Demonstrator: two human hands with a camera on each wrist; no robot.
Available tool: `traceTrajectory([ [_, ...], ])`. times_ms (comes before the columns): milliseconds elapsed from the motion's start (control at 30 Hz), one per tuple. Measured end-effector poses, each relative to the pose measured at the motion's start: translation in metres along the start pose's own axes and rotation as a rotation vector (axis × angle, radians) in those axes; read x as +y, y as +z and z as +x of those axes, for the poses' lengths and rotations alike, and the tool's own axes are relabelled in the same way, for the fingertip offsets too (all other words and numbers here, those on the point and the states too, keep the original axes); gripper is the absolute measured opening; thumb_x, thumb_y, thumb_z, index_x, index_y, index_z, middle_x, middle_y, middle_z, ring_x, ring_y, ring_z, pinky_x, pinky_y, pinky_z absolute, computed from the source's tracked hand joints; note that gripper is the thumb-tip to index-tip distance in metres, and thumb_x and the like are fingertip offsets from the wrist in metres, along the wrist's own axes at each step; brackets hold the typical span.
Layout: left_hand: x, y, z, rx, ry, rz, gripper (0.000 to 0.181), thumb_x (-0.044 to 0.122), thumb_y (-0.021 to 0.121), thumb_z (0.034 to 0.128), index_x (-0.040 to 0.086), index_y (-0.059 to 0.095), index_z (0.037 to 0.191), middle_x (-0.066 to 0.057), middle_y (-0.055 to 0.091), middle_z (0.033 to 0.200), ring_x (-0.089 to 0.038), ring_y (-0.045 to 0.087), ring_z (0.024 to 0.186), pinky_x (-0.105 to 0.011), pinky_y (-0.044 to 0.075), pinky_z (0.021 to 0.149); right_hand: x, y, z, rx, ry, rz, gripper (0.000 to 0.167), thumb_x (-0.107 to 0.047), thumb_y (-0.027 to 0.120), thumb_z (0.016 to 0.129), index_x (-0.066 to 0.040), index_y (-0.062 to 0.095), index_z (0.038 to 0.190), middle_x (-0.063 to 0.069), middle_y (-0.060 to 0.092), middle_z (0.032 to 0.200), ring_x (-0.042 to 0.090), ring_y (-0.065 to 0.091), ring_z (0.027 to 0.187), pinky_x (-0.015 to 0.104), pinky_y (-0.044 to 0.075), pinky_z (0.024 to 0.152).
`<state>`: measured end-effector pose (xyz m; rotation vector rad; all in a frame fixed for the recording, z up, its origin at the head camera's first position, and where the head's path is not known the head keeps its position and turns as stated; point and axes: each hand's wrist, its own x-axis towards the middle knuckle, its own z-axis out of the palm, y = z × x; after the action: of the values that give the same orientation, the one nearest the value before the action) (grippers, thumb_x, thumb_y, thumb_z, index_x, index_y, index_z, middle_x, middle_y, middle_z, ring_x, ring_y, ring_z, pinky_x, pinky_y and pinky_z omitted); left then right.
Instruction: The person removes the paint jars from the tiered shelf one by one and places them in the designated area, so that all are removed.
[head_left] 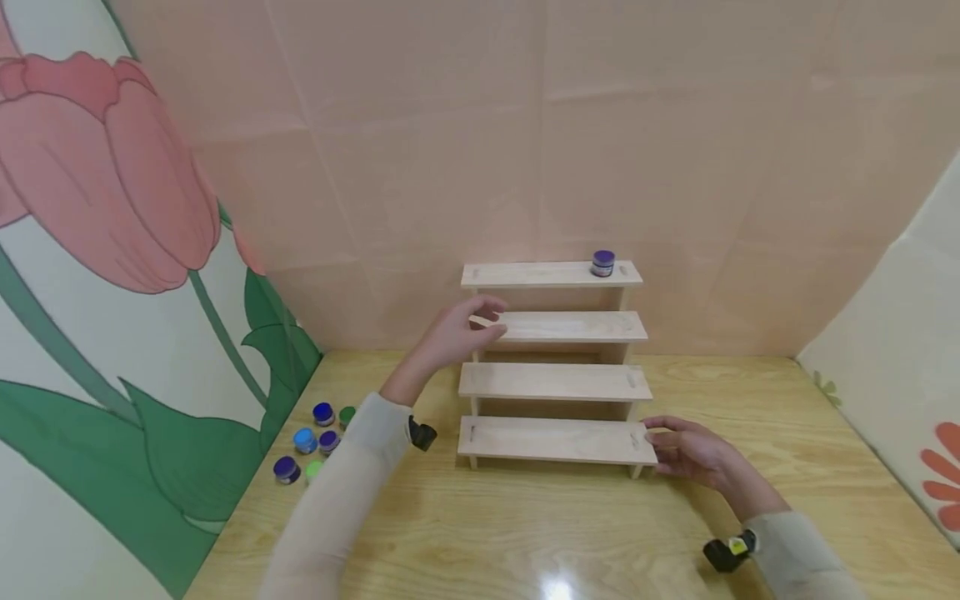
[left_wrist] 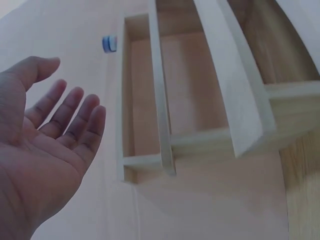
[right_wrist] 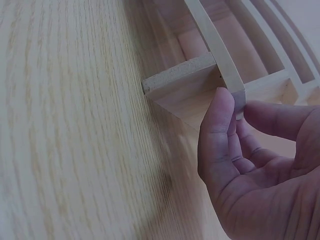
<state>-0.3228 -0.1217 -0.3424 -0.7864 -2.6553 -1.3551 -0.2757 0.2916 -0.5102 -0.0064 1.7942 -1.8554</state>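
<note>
A pale wooden shelf with stepped tiers point(head_left: 555, 381) stands on the table against the backdrop. On the right part of its top tier sits a small jar with a purple lid point(head_left: 603, 263). My left hand point(head_left: 453, 333) hovers by the left end of the second tier from the top; the left wrist view shows its palm point(left_wrist: 45, 145) bare, fingers loosely bent and apart from the wood. With thumb and fingers, my right hand point(head_left: 693, 454) pinches the right end of the lowest tier point(right_wrist: 227, 70), seen close up in the right wrist view.
Several small jars stand at the table's left, among them a blue-lidded one point(head_left: 323, 413), a light blue one point(head_left: 305, 440) and a purple-lidded one point(head_left: 287, 469). My left sleeve partly covers a light green jar point(head_left: 313, 470). Painted panels border the wooden table point(head_left: 480, 533) on both sides.
</note>
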Motion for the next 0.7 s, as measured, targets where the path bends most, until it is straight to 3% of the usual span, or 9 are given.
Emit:
traceTrajectory([
  [500, 0.012, 0.017, 0.057, 0.003, 0.014, -0.042, 0.041, 0.033, 0.067, 0.0986, 0.016, 0.061, 0.135, -0.003, 0.062, 0.136, -0.019, 0.060, 0.121, -0.032, 0.052, 0.101, 0.002, 0.000, 0.002, -0.024, -0.004, 0.021, 0.022, -0.013, 0.057, 0.103, -0.013, 0.055, 0.125, 0.002, 0.070, 0.101, 0.015, 0.069, 0.090, 0.030, 0.061, 0.075],
  [700, 0.008, 0.029, 0.081, 0.034, 0.065, -0.098, 0.036, 0.027, 0.067, 0.0992, 0.015, 0.061, 0.132, -0.009, 0.062, 0.137, -0.018, 0.056, 0.125, -0.033, 0.048, 0.107, 0.003, -0.001, 0.002, -0.031, -0.011, 0.019, 0.021, -0.013, 0.057, 0.103, -0.014, 0.055, 0.124, 0.001, 0.070, 0.101, 0.014, 0.069, 0.090, 0.030, 0.061, 0.075],
])
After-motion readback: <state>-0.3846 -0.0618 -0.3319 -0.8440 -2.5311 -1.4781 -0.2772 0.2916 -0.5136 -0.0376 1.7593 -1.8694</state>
